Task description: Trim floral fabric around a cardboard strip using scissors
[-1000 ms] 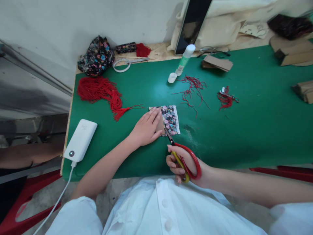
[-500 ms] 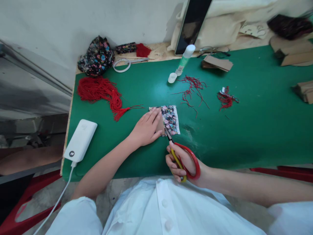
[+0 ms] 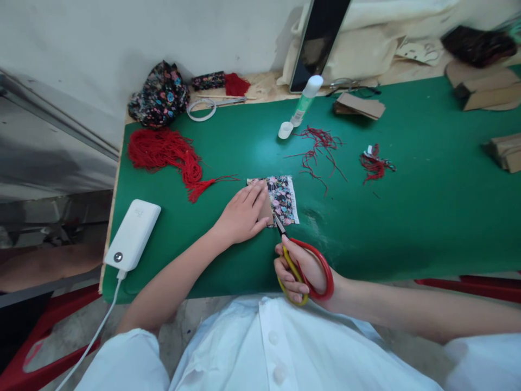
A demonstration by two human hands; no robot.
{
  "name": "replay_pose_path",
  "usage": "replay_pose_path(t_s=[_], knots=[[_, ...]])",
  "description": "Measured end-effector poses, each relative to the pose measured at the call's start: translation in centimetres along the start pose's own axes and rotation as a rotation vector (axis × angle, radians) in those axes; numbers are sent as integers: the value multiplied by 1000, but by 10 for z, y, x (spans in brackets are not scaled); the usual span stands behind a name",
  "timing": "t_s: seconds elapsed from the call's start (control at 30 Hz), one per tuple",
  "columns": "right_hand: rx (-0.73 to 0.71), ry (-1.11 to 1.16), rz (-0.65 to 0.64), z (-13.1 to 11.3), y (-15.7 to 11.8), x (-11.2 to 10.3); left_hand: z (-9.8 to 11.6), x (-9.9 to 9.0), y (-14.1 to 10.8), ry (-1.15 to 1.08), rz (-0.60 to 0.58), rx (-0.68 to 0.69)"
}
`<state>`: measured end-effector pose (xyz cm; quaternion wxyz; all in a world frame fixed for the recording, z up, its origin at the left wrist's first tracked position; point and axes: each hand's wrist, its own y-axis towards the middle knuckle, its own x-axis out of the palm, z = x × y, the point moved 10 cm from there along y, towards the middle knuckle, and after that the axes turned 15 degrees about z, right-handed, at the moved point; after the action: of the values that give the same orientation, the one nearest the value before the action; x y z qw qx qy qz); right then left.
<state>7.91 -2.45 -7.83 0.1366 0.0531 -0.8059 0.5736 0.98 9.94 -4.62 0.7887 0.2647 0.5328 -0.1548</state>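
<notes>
"in the head view, what is the left hand [image 3: 240, 217] doing?"

"it lies flat, with its fingers stretched out and not gripping. it presses the brown card [image 3: 266, 210] down on the flowery cloth [image 3: 285, 198]. both lie on the green table top [image 3: 366, 228], in front of the person's white shirt [image 3: 280, 347]."

"and the right hand [image 3: 309, 266]?"

"its fingers curl around the handles of the scissors [image 3: 329, 277]. the tips are at the near side of the cloth, just beside the card. i can't quite tell how wide the blades are open, as they look small and dark there."

"how do you snip well there?"

"i think you press the card evenly, so it and the cloth can't slide. let the card's straight side show you the line. go in small, slow snips, with the blades next to the card but not biting it."

"what could go wrong?"

"the cloth is thin, so it might bunch up or fold between the blades. the left thumb [image 3: 262, 223] is close to the tips, so it's best to tuck it back over the card. turn the blades away from it, too."
</notes>
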Motion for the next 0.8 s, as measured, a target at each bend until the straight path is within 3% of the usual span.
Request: replay_pose_path(t_s=[0.8], knots=[[86,76,5,-1,-6,0,1,-2,0,18,13,9]])
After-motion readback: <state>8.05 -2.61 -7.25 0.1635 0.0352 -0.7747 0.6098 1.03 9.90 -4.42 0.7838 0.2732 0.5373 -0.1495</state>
